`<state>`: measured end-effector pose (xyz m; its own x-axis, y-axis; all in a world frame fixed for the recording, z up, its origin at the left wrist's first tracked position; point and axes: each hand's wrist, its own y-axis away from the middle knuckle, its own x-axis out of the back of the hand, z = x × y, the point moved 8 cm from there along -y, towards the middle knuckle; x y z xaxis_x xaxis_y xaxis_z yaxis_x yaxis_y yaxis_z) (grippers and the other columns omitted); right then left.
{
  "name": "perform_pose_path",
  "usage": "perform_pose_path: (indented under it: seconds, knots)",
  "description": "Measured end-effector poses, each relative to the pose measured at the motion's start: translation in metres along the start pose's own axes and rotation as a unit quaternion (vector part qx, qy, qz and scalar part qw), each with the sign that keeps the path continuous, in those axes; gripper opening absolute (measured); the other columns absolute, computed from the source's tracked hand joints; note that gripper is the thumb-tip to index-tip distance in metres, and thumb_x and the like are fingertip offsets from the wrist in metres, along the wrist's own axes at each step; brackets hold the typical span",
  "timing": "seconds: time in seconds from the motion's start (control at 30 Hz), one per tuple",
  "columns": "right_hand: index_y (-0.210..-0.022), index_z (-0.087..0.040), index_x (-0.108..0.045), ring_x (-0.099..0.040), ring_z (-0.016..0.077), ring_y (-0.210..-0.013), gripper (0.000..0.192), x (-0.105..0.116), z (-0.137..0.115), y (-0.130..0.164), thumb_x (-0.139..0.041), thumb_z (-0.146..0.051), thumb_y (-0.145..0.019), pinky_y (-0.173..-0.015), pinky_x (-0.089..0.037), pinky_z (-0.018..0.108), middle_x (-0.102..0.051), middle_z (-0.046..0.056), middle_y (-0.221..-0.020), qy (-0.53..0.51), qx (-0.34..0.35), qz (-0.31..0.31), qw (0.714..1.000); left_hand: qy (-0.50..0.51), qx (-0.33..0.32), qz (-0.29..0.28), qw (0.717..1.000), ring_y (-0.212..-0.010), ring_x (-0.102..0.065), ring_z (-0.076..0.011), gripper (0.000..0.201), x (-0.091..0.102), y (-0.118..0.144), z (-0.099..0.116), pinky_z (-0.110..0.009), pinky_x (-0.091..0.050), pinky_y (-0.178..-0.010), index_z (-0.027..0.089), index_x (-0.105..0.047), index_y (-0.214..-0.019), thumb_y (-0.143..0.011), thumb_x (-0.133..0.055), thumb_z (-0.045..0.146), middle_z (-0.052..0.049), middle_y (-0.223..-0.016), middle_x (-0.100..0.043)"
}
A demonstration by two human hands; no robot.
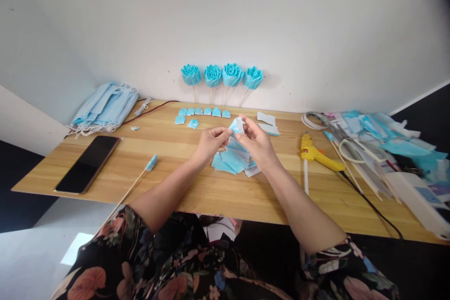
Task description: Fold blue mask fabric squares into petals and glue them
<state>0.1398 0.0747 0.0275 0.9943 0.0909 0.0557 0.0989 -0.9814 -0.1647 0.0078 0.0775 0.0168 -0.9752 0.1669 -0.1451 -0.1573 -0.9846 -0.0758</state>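
Over the pile of blue pieces (228,161) on the bench (168,145), we pinch a folded blue-and-white piece (236,124) between our left hand (211,143) and right hand (258,143).

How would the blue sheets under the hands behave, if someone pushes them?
The blue sheets would probably bend easily, since they look thin. They may slide apart, because they overlap in an uneven heap.
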Motion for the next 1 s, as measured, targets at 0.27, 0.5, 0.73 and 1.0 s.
perform_pose_path:
  seconds: [0.27,0.5,0.73,1.0]
  knots:
    - [-0.134,-0.025,-0.056,-0.058,0.0163,-0.084,0.057,0.004,0.004,-0.001,-0.064,-0.034,-0.079,-0.079,-0.048,0.031,-0.061,-0.001,-0.089,0.016,0.008,0.021,1.000,0.000,0.018,0.012,1.000,-0.055,-0.046,-0.0074,0.033,0.001,0.000,-0.003,-0.023,-0.037,-0.053,0.015,-0.067,-0.069,-0.073,-0.074,0.047,0.001,-0.060,-0.057]
    - [-0.138,-0.028,-0.053,-0.055,0.0175,-0.078,0.059,-0.006,0.004,0.003,-0.064,-0.032,-0.080,-0.074,-0.047,0.034,-0.059,0.000,-0.085,0.036,0.015,-0.016,0.999,0.028,-0.013,0.028,0.999,-0.069,-0.057,-0.0093,0.024,0.007,-0.005,0.004,-0.023,-0.044,-0.065,0.015,-0.069,-0.078,-0.070,-0.078,0.037,-0.001,-0.076,-0.068]
    - [-0.141,-0.027,-0.051,-0.057,0.0178,-0.080,0.063,-0.010,0.004,0.004,-0.063,-0.028,-0.080,-0.078,-0.048,0.036,-0.063,0.001,-0.088,0.049,0.017,-0.028,0.998,0.034,-0.021,0.035,0.999,-0.062,-0.049,-0.0075,0.026,0.008,-0.002,0.007,-0.022,-0.041,-0.059,0.015,-0.064,-0.073,-0.073,-0.075,0.039,0.002,-0.067,-0.058]
    - [-0.139,-0.028,-0.051,-0.061,0.0190,-0.086,0.061,-0.001,0.005,0.001,-0.064,-0.031,-0.080,-0.083,-0.051,0.037,-0.064,0.001,-0.092,0.018,0.013,0.006,1.000,0.018,0.015,-0.013,1.000,-0.061,-0.051,-0.0082,0.038,0.003,-0.003,0.002,-0.023,-0.041,-0.059,0.015,-0.064,-0.077,-0.071,-0.077,0.050,0.000,-0.069,-0.059]
